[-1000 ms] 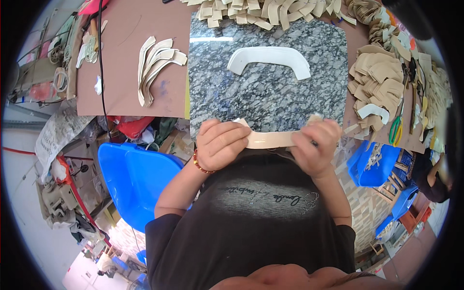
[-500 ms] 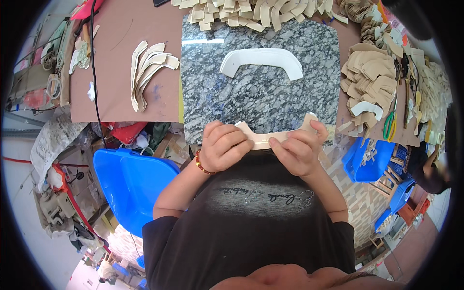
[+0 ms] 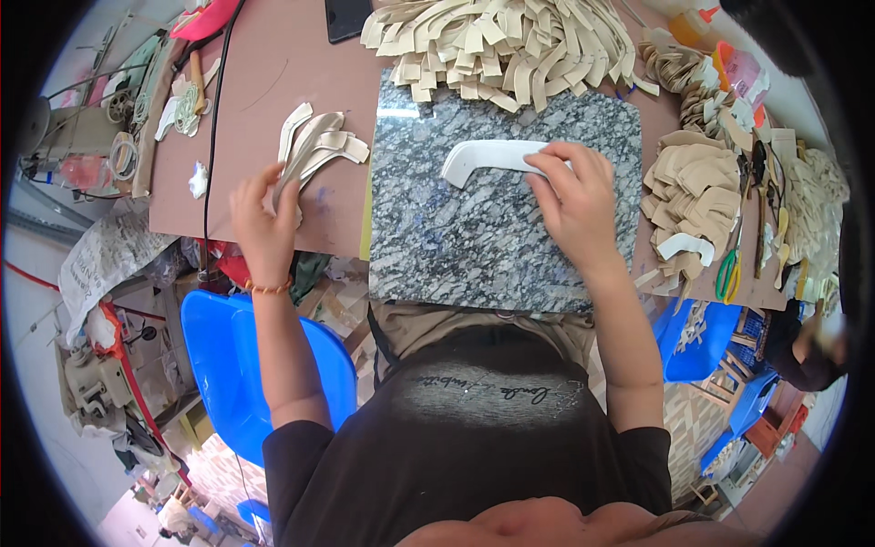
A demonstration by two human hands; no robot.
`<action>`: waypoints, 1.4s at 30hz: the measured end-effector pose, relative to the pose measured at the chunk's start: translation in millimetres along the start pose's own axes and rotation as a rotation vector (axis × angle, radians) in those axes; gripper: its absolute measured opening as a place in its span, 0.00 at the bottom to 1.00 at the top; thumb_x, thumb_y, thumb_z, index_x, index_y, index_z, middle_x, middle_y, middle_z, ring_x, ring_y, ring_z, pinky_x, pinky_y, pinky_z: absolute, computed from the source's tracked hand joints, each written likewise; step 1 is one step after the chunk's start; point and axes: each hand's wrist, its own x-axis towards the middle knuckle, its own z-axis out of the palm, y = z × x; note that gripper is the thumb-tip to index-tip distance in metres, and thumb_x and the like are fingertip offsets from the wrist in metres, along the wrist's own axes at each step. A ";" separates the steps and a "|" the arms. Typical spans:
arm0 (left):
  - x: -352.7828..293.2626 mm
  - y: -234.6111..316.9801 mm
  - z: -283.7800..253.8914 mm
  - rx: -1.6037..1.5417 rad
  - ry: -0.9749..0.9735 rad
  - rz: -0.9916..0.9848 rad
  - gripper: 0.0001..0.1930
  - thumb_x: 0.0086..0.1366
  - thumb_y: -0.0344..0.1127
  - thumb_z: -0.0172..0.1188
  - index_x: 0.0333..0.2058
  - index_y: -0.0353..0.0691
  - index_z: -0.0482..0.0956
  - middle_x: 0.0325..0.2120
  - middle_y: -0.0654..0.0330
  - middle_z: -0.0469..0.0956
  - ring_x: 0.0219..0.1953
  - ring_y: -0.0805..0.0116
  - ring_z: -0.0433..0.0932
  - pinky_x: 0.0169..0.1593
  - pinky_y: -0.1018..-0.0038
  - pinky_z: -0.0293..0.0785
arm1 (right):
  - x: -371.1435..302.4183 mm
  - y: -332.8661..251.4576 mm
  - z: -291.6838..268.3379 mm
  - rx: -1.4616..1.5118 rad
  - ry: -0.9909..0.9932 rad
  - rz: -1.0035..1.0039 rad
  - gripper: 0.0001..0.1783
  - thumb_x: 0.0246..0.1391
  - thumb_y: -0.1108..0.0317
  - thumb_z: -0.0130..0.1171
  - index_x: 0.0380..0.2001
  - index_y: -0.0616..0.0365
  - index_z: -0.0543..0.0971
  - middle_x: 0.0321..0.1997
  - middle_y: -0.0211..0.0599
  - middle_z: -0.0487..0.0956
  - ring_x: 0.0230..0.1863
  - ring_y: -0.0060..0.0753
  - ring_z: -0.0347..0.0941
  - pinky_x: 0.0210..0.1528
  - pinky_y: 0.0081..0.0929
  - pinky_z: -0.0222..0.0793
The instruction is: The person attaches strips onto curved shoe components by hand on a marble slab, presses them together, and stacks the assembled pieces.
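My left hand is at the left of the table, thumb and fingers closed on the near end of a curved beige strip. That strip lies on or just above a small fanned pile of similar curved strips; I cannot tell whether it touches them. On the grey speckled stone slab lies a white arched piece, seemingly a thin stack. My right hand pinches its right end between thumb and fingers, and that end is hidden under the hand.
A large heap of beige strips borders the slab's far edge. Stacked beige pieces and green-handled scissors lie at the right. A black cable crosses the table's left. Below stand blue bins.
My hands have parted from the beige curved piece held between them at the slab's near edge. The left went to the strip pile, the right to the white piece. The view has shifted slightly.
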 end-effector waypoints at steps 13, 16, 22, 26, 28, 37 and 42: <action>17.6 142.5 124.8 -0.223 -0.255 0.553 0.13 0.56 0.31 0.67 0.41 0.38 0.80 0.34 0.57 0.77 0.38 0.57 0.75 0.45 0.65 0.75 | 76.1 35.4 33.8 0.176 0.163 0.408 0.15 0.56 0.67 0.69 0.42 0.61 0.75 0.30 0.36 0.81 0.27 0.27 0.76 0.32 0.24 0.72; 19.8 145.2 128.9 -0.257 -0.217 0.607 0.08 0.56 0.29 0.58 0.36 0.37 0.77 0.33 0.59 0.74 0.40 0.59 0.75 0.46 0.66 0.74 | 82.4 59.1 44.9 0.434 0.040 0.580 0.17 0.57 0.68 0.68 0.45 0.61 0.74 0.32 0.34 0.82 0.30 0.20 0.76 0.34 0.20 0.72; 12.1 138.7 131.9 -0.294 -0.151 0.612 0.10 0.56 0.29 0.67 0.37 0.41 0.79 0.37 0.61 0.79 0.40 0.60 0.78 0.46 0.67 0.75 | 17.4 50.3 8.7 0.842 0.156 0.568 0.12 0.61 0.74 0.62 0.47 0.62 0.76 0.35 0.32 0.81 0.31 0.18 0.76 0.35 0.15 0.71; 19.2 143.5 120.3 -0.306 -0.098 0.666 0.08 0.57 0.28 0.64 0.36 0.43 0.79 0.34 0.63 0.79 0.39 0.60 0.78 0.47 0.67 0.72 | -10.4 49.1 -7.9 0.832 -0.016 0.816 0.12 0.63 0.77 0.58 0.50 0.60 0.79 0.35 0.31 0.80 0.32 0.18 0.76 0.36 0.17 0.72; 16.9 147.5 99.1 -0.281 -0.126 0.654 0.07 0.57 0.27 0.62 0.35 0.44 0.78 0.32 0.64 0.78 0.40 0.61 0.78 0.47 0.68 0.71 | -5.5 52.9 -14.7 0.219 -0.041 0.488 0.13 0.64 0.76 0.57 0.50 0.56 0.81 0.34 0.32 0.80 0.33 0.21 0.77 0.37 0.21 0.73; -58.0 148.2 69.9 -0.436 -0.606 0.577 0.08 0.56 0.28 0.68 0.35 0.41 0.80 0.31 0.58 0.79 0.36 0.55 0.78 0.41 0.63 0.72 | 56.6 76.9 5.0 -0.287 -0.062 -0.457 0.19 0.46 0.72 0.64 0.44 0.46 0.85 0.43 0.31 0.78 0.43 0.37 0.76 0.45 0.34 0.71; -63.4 141.2 62.2 -0.530 -0.275 0.433 0.14 0.54 0.28 0.71 0.41 0.40 0.83 0.33 0.57 0.79 0.35 0.55 0.77 0.41 0.65 0.72 | 59.0 81.9 -12.1 -0.123 0.204 -0.318 0.08 0.55 0.71 0.64 0.39 0.51 0.84 0.44 0.31 0.81 0.45 0.38 0.78 0.49 0.35 0.71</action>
